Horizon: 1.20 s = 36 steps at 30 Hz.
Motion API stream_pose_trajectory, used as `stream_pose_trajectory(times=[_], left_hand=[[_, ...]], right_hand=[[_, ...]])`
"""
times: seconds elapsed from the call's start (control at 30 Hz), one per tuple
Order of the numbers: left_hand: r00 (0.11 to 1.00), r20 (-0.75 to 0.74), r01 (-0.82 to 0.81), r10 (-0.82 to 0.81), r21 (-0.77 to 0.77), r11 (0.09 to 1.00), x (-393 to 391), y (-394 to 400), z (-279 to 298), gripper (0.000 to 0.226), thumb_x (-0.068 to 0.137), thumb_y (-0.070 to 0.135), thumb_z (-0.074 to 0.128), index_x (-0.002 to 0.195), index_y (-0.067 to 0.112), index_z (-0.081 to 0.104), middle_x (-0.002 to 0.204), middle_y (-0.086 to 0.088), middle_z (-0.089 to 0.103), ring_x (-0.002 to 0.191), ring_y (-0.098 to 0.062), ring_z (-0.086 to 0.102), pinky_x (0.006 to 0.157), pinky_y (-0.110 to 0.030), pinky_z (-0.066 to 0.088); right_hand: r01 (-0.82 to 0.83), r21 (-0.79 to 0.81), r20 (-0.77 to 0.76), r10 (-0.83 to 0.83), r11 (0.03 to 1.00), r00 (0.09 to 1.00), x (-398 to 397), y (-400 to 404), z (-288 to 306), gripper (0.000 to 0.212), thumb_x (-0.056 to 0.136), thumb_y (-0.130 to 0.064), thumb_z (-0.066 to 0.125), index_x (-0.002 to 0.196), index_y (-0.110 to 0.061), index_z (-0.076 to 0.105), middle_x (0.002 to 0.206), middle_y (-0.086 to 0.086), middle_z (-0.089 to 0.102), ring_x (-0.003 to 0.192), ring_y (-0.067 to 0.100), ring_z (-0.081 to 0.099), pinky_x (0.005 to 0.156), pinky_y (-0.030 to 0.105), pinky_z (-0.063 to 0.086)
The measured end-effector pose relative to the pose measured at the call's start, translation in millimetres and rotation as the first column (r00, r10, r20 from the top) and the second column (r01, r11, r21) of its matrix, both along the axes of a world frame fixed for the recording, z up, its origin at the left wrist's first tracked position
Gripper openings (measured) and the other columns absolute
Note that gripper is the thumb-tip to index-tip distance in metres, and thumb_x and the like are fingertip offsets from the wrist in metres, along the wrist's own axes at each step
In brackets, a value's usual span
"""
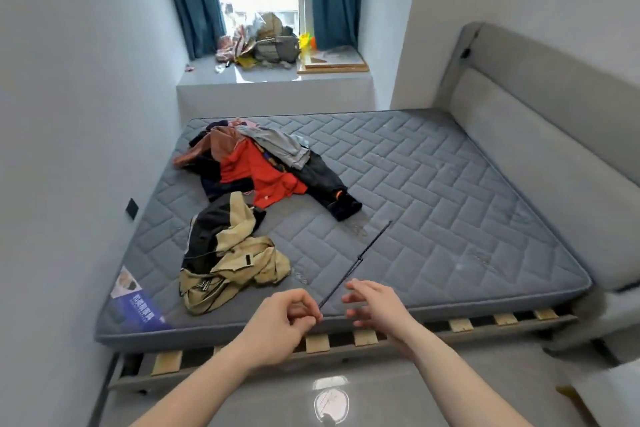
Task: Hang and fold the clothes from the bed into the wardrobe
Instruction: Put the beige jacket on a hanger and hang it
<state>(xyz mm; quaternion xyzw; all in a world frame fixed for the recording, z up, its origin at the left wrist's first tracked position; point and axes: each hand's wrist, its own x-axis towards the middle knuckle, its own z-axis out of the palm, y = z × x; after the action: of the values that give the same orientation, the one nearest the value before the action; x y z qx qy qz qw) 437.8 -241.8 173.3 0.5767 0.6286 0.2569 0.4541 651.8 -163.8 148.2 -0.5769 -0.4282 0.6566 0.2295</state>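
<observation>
Thin black rod (356, 263) is pinched at its near end by left hand (287, 319); long axis is angled up-right over grey quilted mattress (433, 191). Right hand (377, 305) is held open, empty.

mattress (433, 184) | clothes pile (263, 166) | beige-black jacket (228, 253) nearer foot

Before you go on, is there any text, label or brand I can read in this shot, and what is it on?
Nothing can be read.
Blue and white label on the near left corner of the mattress: white characters, too blurred to read.
Beige and black jacket: small dark patch and printed hem, too small to read.
Nothing else shows any text.
</observation>
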Motion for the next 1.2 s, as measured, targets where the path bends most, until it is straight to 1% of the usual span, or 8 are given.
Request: stream_pose_trajectory(times=[0.13, 0.4, 0.5, 0.63, 0.8, 0.9, 1.07, 1.2], left_hand=[[1.0, -0.005, -0.028, 0.028, -0.011, 1.0, -47, 0, -8, 0.012, 0.096, 0.017, 0.069, 0.094, 0.028, 0.069, 0.097, 0.018, 0.078, 0.096, 0.001, 0.072, 0.086, -0.016, 0.052], [0.99, 0.012, -0.135, 0.137, -0.096, 0.986, -99, 33, -31, 0.011, 0.097, 0.02, 0.067, 0.097, 0.031, 0.068, 0.096, 0.017, 0.078, 0.096, -0.002, 0.073, 0.092, -0.026, 0.055], [0.987, 0.026, -0.157, 0.161, -0.122, 0.98, -118, 57, -41, 0.008, 0.095, 0.024, 0.069, 0.095, 0.031, 0.068, 0.094, 0.014, 0.079, 0.093, -0.006, 0.074, 0.092, -0.03, 0.058], [0.989, -0.01, -0.145, 0.145, -0.153, 0.978, -141, 89, -58, 0.007, 0.089, 0.027, 0.071, 0.092, 0.033, 0.068, 0.09, 0.008, 0.079, 0.089, -0.009, 0.074, 0.091, -0.032, 0.058], [0.971, 0.013, -0.23, 0.24, -0.234, 0.945, -185, 134, -84, 0.028, 0.079, 0.047, 0.079, 0.1, 0.032, 0.068, 0.097, 0.008, 0.076, 0.091, -0.005, 0.071, 0.087, -0.025, 0.057], [0.943, -0.109, -0.333, 0.315, -0.299, 0.894, -226, 151, -110, 0.026, 0.085, 0.05, 0.074, 0.101, 0.03, 0.069, 0.1, 0.009, 0.072, 0.094, -0.007, 0.067, 0.089, -0.028, 0.056], [0.914, -0.405, -0.246, 0.027, -0.498, 0.831, -309, 174, -170, 0.032, 0.092, 0.031, 0.067, 0.123, 0.026, 0.066, 0.135, 0.0, 0.055, 0.121, -0.018, 0.06, 0.106, -0.031, 0.048], [0.858, -0.449, -0.105, -0.251, -0.63, 0.769, -357, 205, -214, 0.044, 0.092, 0.026, 0.059, 0.136, 0.026, 0.061, 0.149, 0.0, 0.035, 0.125, -0.022, 0.058, 0.109, -0.035, 0.047]], right_hand=[[-0.004, -0.011, -0.039, 0.003, 1.0, 0.999, -64, 27, -5, 0.022, 0.099, -0.036, 0.067, 0.112, -0.019, 0.073, 0.099, 0.006, 0.079, 0.08, 0.02, 0.075, 0.067, 0.029, 0.058], [-0.121, -0.15, 0.095, 0.136, 0.981, 0.986, -150, 79, -32, 0.033, 0.094, -0.029, 0.075, 0.117, -0.014, 0.056, 0.108, 0.012, 0.067, 0.088, 0.022, 0.074, 0.074, 0.037, 0.066], [-0.098, -0.232, 0.083, 0.12, 0.968, 0.989, -171, 106, -46, 0.035, 0.096, -0.023, 0.072, 0.122, -0.012, 0.052, 0.111, 0.012, 0.066, 0.086, 0.021, 0.072, 0.071, 0.034, 0.065], [-0.091, -0.351, 0.012, 0.101, 0.932, 0.995, -199, 145, -60, 0.024, 0.1, -0.007, 0.06, 0.124, -0.008, 0.057, 0.091, 0.011, 0.074, 0.071, 0.019, 0.071, 0.062, 0.031, 0.059], [-0.048, -0.258, 0.018, 0.055, 0.965, 0.998, -229, 192, -82, 0.016, 0.104, -0.002, 0.05, 0.114, -0.014, 0.053, 0.083, 0.007, 0.069, 0.063, 0.016, 0.067, 0.054, 0.027, 0.053], [-0.037, -0.25, 0.08, 0.059, 0.968, 0.995, -237, 209, -98, 0.019, 0.103, 0.002, 0.046, 0.108, -0.015, 0.054, 0.079, 0.007, 0.065, 0.061, 0.018, 0.062, 0.054, 0.026, 0.051], [-0.008, -0.22, 0.148, 0.041, 0.976, 0.988, -247, 231, -130, 0.022, 0.101, 0.003, 0.049, 0.111, -0.01, 0.065, 0.08, 0.013, 0.07, 0.06, 0.019, 0.065, 0.055, 0.031, 0.054], [0.061, -0.183, 0.201, -0.024, 0.981, 0.979, -263, 234, -143, 0.021, 0.104, -0.002, 0.05, 0.109, -0.012, 0.068, 0.085, 0.013, 0.07, 0.064, 0.018, 0.066, 0.056, 0.03, 0.055]])
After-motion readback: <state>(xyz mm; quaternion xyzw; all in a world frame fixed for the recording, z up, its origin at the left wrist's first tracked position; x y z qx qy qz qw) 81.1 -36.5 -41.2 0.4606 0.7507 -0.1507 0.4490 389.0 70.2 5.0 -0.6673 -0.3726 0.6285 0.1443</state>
